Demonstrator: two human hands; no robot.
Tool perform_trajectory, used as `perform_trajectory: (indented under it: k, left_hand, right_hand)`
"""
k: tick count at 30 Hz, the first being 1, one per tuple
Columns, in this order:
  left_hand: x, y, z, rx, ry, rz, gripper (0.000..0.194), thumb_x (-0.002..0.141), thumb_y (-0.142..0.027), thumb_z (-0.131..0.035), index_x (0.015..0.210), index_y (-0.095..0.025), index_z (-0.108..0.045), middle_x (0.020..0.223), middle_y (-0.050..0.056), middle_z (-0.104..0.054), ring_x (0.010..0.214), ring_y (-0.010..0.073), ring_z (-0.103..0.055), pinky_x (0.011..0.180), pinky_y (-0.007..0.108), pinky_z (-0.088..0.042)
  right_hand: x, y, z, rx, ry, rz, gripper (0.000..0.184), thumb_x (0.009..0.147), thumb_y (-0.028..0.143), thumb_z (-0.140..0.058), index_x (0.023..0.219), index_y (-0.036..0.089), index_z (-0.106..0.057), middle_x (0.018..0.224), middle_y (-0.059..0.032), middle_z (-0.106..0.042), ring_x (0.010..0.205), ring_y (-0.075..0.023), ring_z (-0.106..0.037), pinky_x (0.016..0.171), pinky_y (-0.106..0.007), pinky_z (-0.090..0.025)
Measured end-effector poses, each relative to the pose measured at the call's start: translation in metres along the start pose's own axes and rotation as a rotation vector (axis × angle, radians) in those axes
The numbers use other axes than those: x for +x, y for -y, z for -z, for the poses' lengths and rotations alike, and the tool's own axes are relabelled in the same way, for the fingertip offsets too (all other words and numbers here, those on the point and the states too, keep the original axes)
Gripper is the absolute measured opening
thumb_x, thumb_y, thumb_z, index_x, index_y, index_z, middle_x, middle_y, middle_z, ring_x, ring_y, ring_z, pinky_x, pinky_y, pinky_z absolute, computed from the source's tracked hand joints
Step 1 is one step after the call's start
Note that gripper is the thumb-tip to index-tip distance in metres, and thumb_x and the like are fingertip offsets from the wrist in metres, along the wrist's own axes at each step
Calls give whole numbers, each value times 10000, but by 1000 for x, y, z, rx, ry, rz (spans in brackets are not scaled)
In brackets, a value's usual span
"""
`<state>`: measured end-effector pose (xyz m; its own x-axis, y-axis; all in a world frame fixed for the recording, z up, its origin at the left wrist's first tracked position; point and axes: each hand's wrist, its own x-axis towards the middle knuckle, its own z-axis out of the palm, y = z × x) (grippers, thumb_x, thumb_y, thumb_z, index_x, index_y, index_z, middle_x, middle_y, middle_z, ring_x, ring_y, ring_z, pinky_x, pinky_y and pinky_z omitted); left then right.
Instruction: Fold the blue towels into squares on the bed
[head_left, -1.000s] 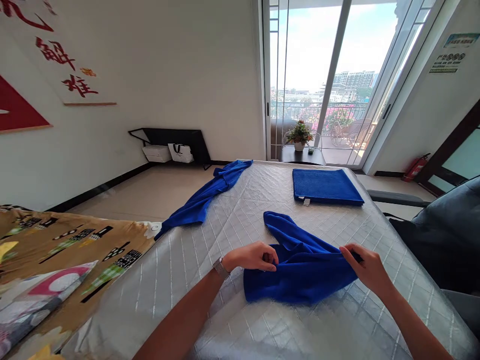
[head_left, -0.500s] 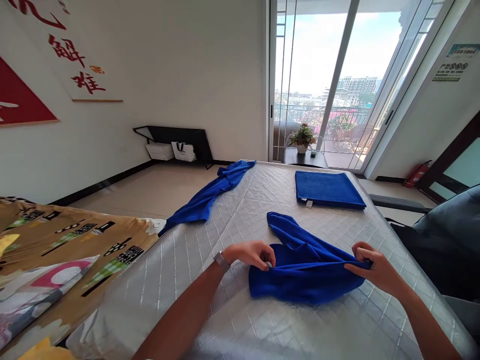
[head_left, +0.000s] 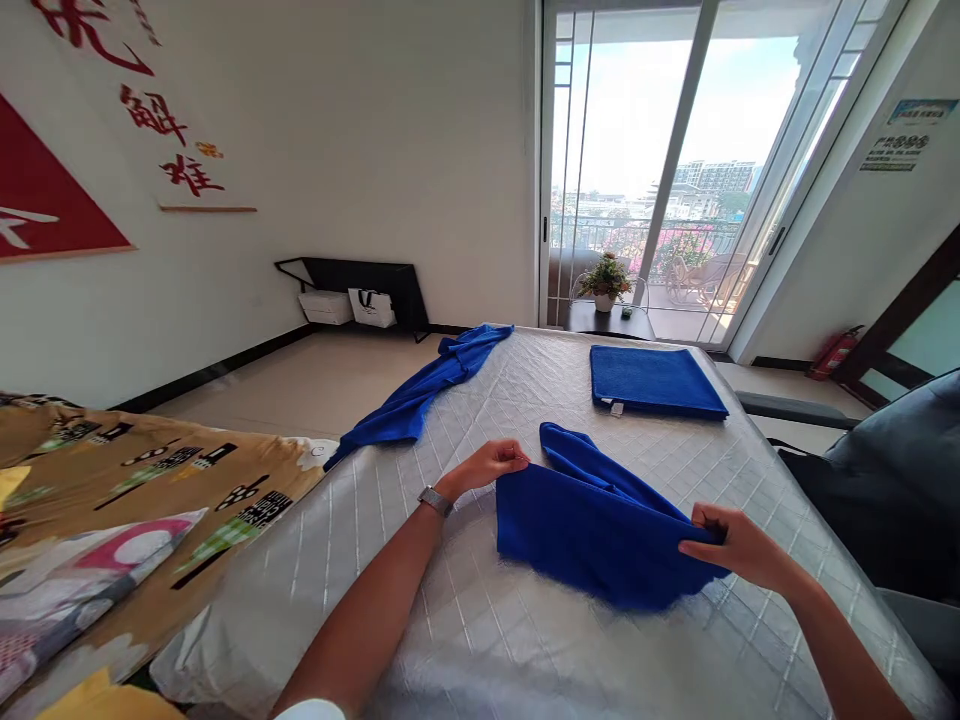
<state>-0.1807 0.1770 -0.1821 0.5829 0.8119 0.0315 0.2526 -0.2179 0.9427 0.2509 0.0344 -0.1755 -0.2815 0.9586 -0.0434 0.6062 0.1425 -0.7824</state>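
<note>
A blue towel hangs lifted above the silver quilted table cover. My left hand pinches its left top corner. My right hand pinches its right corner, lower and closer to me. The towel's top edge stretches between both hands, and its far end still rests bunched on the table. A watch sits on my left wrist.
A folded blue towel lies at the far right of the table. An unfolded blue towel drapes over the far left edge. A patterned blanket lies left, a dark chair right, a potted plant by the glass door.
Both hands have raised the towel off the table and spread it. My left hand moved up and away from me; my right hand stayed near the right side.
</note>
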Motion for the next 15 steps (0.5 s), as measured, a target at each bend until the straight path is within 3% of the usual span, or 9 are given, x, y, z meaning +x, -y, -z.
perform_trajectory:
  k: [4, 8, 10, 12, 15]
  left_hand:
    - [-3, -15, 15, 223, -262, -28, 450, 859, -614, -656, 895, -166, -681, 955, 61, -737, 894, 205, -649, 850, 335, -506]
    - [-25, -61, 22, 470, -497, -172, 353, 969, -503, -542, 1009, -188, -696, 1028, 58, -757, 947, 215, -688, 863, 331, -533]
    - [-48, -91, 22, 641, -466, -299, 290, 1005, -424, -509, 1030, -207, -700, 1037, 45, -760, 973, 207, -700, 881, 331, -543]
    - [-78, -121, 21, 824, -360, -421, 245, 1024, -336, -485, 1065, -232, -703, 1044, 30, -763, 997, 194, -709, 909, 332, -549]
    - [-123, -160, 19, 1048, -289, -545, 300, 1026, -209, -447, 1202, -286, -677, 1093, 15, -764, 1020, 187, -720, 912, 333, -565]
  right_hand:
    - [-1, 18, -4, -58, 31, 87, 336, 863, 525, -658, 760, 229, -535, 708, 46, -523, 663, -121, -460, 612, -254, -442]
    - [-14, 35, 1, -113, -89, 141, 157, 885, 382, -587, 829, 235, -583, 789, 14, -624, 727, -146, -557, 639, -270, -494]
    - [-35, 43, 7, -141, -153, 143, 80, 876, 319, -567, 855, 250, -601, 818, -1, -656, 737, -159, -593, 574, -257, -496]
    - [-65, 49, 14, -173, -233, 151, 64, 864, 313, -581, 892, 273, -623, 869, -20, -686, 754, -181, -630, 480, -245, -484]
    - [-108, 54, 27, -258, -449, 206, 174, 835, 446, -660, 956, 323, -678, 995, -47, -730, 824, -230, -695, 449, -274, -525]
